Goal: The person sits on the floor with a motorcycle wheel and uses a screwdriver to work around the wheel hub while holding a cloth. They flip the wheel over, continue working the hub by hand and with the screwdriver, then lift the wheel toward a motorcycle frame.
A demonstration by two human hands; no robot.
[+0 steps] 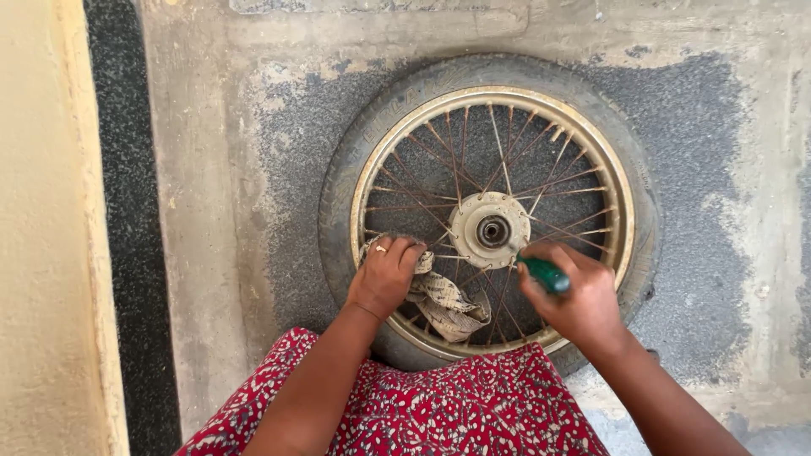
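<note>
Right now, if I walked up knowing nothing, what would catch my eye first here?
A spoked wheel with its tyre lies flat on the concrete floor, filling the middle of the view, its pale hub at the centre. The left hand presses a crumpled cloth onto the spokes at the lower left, and the right hand grips a green-handled tool just below the hub. A red patterned garment spreads along the bottom edge.
</note>
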